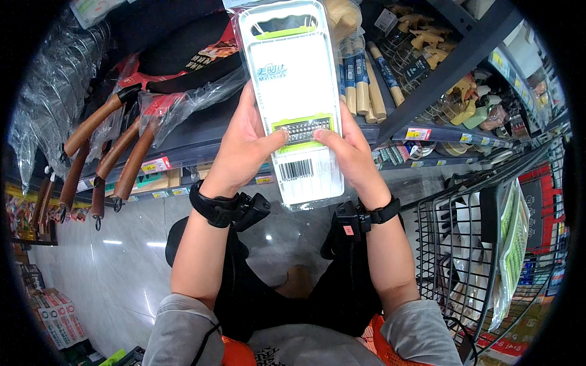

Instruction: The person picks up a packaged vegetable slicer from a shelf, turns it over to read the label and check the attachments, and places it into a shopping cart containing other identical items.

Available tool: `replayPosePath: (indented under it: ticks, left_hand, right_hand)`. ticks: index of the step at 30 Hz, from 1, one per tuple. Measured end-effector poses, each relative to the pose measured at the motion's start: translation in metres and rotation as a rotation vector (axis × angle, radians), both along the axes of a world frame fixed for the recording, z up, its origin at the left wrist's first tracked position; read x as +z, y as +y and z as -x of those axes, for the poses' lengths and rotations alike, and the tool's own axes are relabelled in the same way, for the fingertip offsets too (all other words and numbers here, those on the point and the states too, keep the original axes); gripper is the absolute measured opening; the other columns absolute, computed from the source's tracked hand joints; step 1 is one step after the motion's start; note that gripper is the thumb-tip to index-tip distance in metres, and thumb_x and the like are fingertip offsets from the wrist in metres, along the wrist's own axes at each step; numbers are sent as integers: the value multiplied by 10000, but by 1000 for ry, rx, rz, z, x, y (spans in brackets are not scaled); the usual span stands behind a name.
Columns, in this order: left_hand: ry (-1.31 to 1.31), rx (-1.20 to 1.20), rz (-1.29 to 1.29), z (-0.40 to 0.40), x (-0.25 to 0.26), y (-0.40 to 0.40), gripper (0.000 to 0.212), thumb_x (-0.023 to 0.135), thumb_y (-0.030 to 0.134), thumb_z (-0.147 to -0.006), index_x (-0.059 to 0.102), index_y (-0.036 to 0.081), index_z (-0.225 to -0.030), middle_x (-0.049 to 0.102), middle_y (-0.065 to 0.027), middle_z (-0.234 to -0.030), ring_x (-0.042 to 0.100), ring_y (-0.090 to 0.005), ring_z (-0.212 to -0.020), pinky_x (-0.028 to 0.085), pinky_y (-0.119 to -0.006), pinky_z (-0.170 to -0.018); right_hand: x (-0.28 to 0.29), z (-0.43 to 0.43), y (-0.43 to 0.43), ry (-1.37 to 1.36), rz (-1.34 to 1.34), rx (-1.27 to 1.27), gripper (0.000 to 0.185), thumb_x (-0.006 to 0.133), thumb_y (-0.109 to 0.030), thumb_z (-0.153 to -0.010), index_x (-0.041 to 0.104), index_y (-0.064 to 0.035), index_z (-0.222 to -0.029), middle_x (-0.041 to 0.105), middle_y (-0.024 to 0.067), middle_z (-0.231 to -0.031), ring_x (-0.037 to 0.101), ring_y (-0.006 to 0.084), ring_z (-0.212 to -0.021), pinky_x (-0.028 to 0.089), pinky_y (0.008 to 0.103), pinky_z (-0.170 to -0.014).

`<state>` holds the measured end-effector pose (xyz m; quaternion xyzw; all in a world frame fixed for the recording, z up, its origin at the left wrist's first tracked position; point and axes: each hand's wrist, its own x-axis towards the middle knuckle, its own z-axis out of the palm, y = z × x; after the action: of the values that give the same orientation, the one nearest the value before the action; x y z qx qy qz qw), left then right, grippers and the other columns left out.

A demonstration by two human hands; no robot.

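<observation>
A white and green plastic grater [295,96] in clear wrap is held upright between both hands, in front of the shelf. It has a metal grating strip near its lower part and a barcode below that. My left hand [247,142] grips its left edge, with the thumb resting on the grating strip. On the other edge is my right hand [350,146], its thumb over the right end of the same strip. The fingers of both hands are partly hidden behind the grater. Each wrist bears a black strap with a small device.
Wrapped pans with brown wooden handles [135,160] jut out from the shelf at left. Wooden rolling pins [361,87] lie behind the grater at right. A black wire shopping cart [458,247] with packaged goods stands at right. Stacked boxes [59,320] are at lower left.
</observation>
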<state>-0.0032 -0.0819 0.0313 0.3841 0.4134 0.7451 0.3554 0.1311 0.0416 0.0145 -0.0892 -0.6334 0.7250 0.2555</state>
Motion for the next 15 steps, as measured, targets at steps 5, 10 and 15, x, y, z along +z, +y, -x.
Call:
replayPosePath:
  ticks: [5,10,15]
  left_hand:
    - [37,32,-15,0,-1,2,835,595,-114,-764,172,2,-1475,411,-134,-1410,415,-209,-1310,343,-360,-1086]
    - [118,86,15,-1,-2,2,837,594,-110,-760,165,8,-1470,403,-123,-1410,398,-196,-1316,327,-355,-1094]
    - [129,89,7,3,-4,1,831,623,-92,-755,191,16,-1456,405,-114,-1403,394,-186,-1313,315,-348,-1096]
  right_hand:
    - [1,1,-4,23,-151,-56,412,508,-35,-906,397,2,-1300,546,92,-1189,503,127,-1094,395,284,-965]
    - [0,2,-6,44,-149,-75,389,504,-29,-911,409,0,-1287,553,91,-1171,498,124,-1086,389,281,-962]
    - [5,3,-9,42,-182,-82,373,510,-32,-911,422,1,-1272,554,95,-1167,502,123,-1081,395,279,-951]
